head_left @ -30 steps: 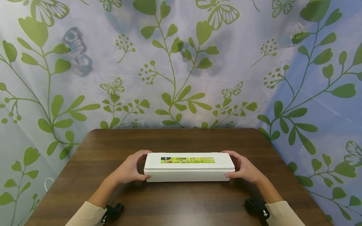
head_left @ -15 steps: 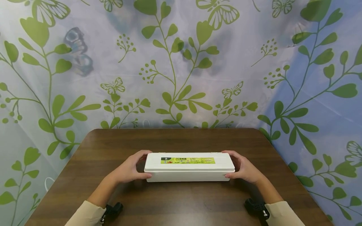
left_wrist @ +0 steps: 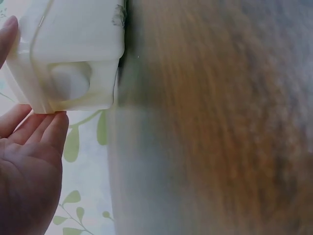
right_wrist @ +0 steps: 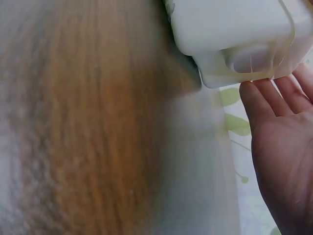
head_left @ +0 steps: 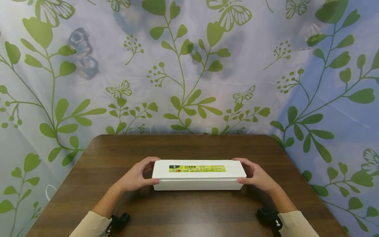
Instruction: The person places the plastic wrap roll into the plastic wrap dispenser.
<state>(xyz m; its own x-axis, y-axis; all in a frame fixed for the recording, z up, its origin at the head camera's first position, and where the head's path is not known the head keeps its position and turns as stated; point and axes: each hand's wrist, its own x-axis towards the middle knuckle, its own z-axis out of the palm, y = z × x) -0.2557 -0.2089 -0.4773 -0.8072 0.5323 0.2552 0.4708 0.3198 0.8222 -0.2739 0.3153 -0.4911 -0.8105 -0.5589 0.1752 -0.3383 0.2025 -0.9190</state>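
A long white cling film box (head_left: 195,185) lies crosswise near the middle of the brown table (head_left: 189,210), its lid down and a yellow-green label (head_left: 196,168) on top. My left hand (head_left: 136,177) grips its left end, thumb at the front by the lid seam and fingers behind. The right hand (head_left: 260,177) holds the other end in the same way, thumb on the front near the seam. In the left wrist view, an oval opening (left_wrist: 71,81) in the end wall shows a pale round part inside. A similar opening (right_wrist: 250,58) appears in the right wrist view.
Behind the table hangs a pale curtain (head_left: 133,72) with green leaves and butterflies. Black wrist bands (head_left: 119,221) sit at both cuffs, close over the table. A thin white loop (head_left: 50,192) shows past the table's left edge.
Both thumbs have slid up the box's front, from its lower part to the lid seam. The box has stayed nearly in place, with its lid down.
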